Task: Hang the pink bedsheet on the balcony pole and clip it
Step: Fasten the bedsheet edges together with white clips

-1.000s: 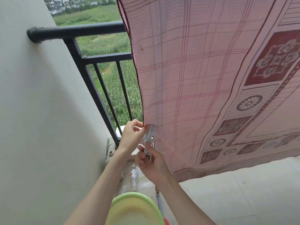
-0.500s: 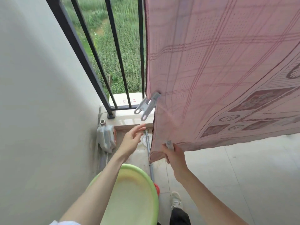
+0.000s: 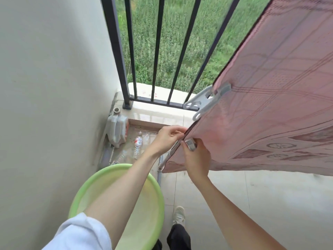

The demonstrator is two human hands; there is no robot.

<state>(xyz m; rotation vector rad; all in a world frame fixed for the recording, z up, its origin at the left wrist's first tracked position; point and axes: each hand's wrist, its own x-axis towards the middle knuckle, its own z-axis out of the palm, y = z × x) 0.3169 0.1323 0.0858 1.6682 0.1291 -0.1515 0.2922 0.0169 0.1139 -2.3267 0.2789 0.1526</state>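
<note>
Looking down past both forearms, we are seeing the pink bedsheet point(image 3: 261, 109) hanging in front of the black balcony railing point(image 3: 156, 51), its left edge running diagonally down toward the hands. A grey clothes clip point(image 3: 207, 101) is biting that edge higher up, its two looped handles sticking out to the left.

We are watching the left hand point(image 3: 167, 137) reaching in from the lower left, arm extended over the green basin point(image 3: 115, 177), thumb and fingers curling in to pinch the dark hem of the sheet. The right hand point(image 3: 197, 157) is coming up from the lower right, wrist bent, fingers wrapped around a second grey clip point(image 3: 191, 144) and pressing it against the same edge, just beside the left fingertips. Whether this clip is already gripping the cloth, we cannot tell. The two hands are nearly touching, well below the fastened clip.

Behind the hands, a white plastic jug point(image 3: 117, 129) is standing in the corner by the wall, and a clear water bottle point(image 3: 138, 146) is lying on the floor next to it. A white sleeve point(image 3: 79, 233) is showing on the left upper arm, and a white shoe point(image 3: 178, 214) is planted on the tiles beside the basin.
</note>
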